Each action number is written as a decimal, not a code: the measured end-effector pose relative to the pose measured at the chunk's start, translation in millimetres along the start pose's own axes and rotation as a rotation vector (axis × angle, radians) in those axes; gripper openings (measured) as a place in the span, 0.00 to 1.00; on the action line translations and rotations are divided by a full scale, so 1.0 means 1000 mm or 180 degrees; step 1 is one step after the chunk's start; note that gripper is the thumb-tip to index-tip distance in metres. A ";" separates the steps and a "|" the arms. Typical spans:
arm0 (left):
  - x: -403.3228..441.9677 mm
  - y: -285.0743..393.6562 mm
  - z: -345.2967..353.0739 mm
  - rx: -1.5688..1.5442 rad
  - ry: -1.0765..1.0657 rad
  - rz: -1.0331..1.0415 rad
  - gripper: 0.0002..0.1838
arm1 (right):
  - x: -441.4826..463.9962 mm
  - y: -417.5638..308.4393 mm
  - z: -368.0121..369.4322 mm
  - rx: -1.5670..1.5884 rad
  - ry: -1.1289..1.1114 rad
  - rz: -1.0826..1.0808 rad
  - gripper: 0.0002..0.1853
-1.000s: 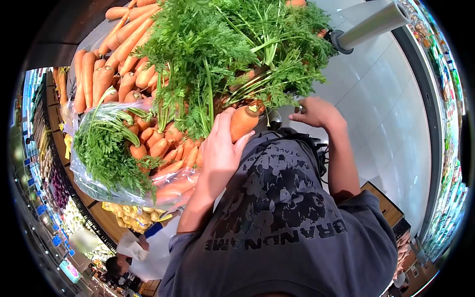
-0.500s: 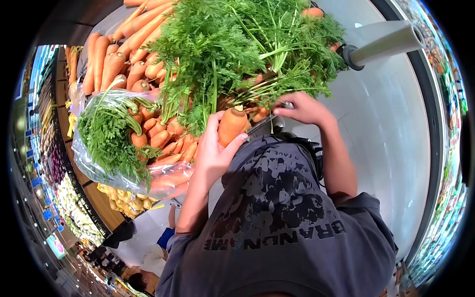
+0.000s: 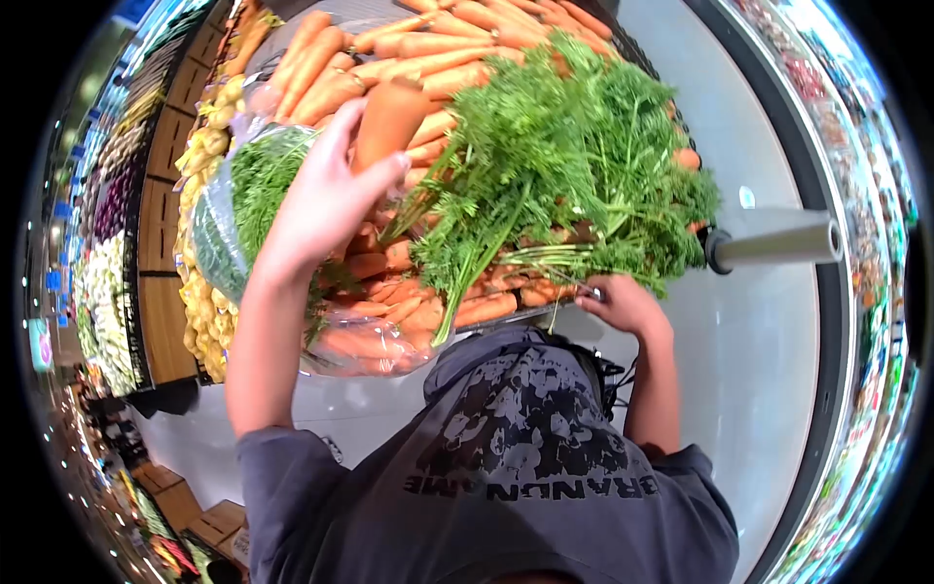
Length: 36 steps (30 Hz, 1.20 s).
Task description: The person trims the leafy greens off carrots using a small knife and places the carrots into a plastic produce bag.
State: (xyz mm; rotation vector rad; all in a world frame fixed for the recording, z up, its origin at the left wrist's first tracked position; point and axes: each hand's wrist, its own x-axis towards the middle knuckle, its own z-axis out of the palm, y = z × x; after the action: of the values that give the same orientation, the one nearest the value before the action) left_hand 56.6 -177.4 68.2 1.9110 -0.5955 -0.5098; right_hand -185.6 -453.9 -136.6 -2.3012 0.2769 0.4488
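Note:
A thick carrot (image 3: 391, 122) is gripped in my left hand (image 3: 331, 190), raised over the carrot pile at the upper left. My right hand (image 3: 623, 304) is closed around a small metallic tool (image 3: 590, 291) at the right front edge of the display; most of the tool is hidden by the fingers. Between the hands lie leafy carrot tops (image 3: 545, 146) with long stems. Loose carrots (image 3: 428, 44) fill the back of the display. Smaller carrots (image 3: 399, 302) lie in front, beside a clear plastic bag (image 3: 375, 346).
A grey tube (image 3: 778, 250) sticks out at the display's right side. Yellow-netted produce (image 3: 204, 326) and wooden crates (image 3: 161, 331) stand on the left. Pale floor (image 3: 769, 360) shows at right, with shelves (image 3: 880, 321) along the far right edge.
My left hand has carried the carrot up and left, away from the front edge. My right hand stays near the edge with the tool. The view has turned, and the person at lower left is out of view.

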 end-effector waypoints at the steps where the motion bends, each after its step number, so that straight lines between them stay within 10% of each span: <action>1: 0.016 0.000 -0.003 0.0163 0.0087 0.0260 0.31 | -0.001 -0.001 0.001 0.0014 -0.0016 -0.0006 0.16; 12: 0.226 -0.039 -0.046 0.3207 0.0314 0.0464 0.31 | -0.016 -0.039 -0.015 0.0184 -0.0222 0.0107 0.17; 30: 0.345 -0.066 0.019 0.3730 -0.0275 0.0517 0.13 | -0.104 -0.042 -0.028 0.1819 -0.0099 0.0091 0.17; 36: 0.365 -0.017 -0.008 0.3544 -0.1336 0.1717 0.12 | -0.084 -0.052 -0.059 0.1740 -0.0204 -0.0944 0.16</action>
State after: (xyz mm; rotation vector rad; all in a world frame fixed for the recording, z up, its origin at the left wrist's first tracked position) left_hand 352.1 -389.0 25.1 2.4902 -1.9026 -0.2092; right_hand -231.6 -455.4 -31.3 -1.7511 0.0160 0.2540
